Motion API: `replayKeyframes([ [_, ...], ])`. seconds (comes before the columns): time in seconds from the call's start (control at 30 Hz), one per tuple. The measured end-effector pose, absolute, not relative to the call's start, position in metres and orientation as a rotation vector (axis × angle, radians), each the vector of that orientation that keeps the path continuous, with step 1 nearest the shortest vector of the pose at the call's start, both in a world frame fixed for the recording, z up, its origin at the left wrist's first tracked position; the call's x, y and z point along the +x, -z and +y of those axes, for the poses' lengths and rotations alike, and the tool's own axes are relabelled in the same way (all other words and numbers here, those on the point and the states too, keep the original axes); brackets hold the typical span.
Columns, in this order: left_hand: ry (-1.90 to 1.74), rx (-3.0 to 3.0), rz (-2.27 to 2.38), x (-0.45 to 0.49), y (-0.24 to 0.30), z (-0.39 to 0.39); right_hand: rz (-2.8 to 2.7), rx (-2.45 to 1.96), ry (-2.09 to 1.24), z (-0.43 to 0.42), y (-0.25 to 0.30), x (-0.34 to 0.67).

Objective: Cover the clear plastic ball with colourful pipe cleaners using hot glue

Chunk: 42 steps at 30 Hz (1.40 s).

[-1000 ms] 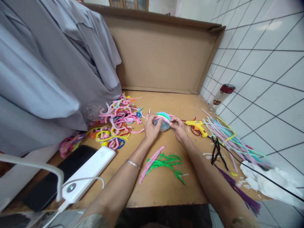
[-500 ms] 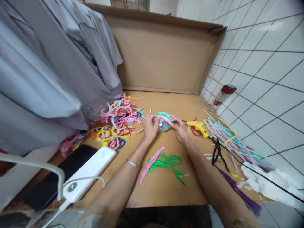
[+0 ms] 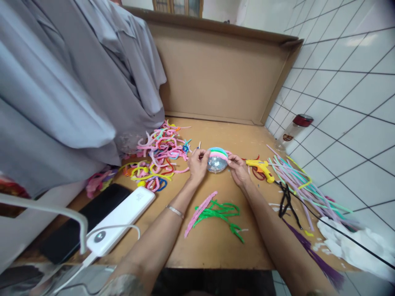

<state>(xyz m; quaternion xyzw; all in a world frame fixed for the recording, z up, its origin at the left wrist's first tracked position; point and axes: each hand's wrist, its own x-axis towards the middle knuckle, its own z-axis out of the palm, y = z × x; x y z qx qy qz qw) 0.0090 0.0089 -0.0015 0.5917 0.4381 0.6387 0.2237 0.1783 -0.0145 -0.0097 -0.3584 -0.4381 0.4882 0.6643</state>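
A clear, shiny ball (image 3: 217, 165) is between my hands, above the middle of the table. Bands of blue, green and pink pipe cleaner cross its upper part, with the pink pipe cleaner (image 3: 218, 156) lowest. My left hand (image 3: 198, 164) pinches at the left end of the pink band, against the ball. On the other side, the fingertips of my right hand (image 3: 239, 169) close on the band's right end. Nearer me lie green pipe cleaners (image 3: 217, 212) and a pink fuzzy strip (image 3: 200, 213).
A yellow glue gun (image 3: 261, 169) lies right of my hands, its black cord trailing right. Loose pipe cleaners (image 3: 293, 181) and a bottle (image 3: 293, 131) are by the tiled wall. Left are a colourful pile (image 3: 163, 146), a white power bank (image 3: 123, 222) and grey cloth (image 3: 77, 102).
The whole view has shifted slightly. The ball shows more of its lower side, and the pink band now lies flatter across it between my hands.
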Motion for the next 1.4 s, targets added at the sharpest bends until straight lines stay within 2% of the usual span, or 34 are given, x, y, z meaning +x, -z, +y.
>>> replayKeyframes([
  [0.93,-1.929,1.659,1.088,0.009,0.009,0.013,-1.059,-0.796,-0.997,-0.018,0.005,0.166],
  [1.4,-1.830,1.626,1.126,0.010,0.005,0.008,-1.192,-0.923,-0.920,-0.021,0.006,0.169],
])
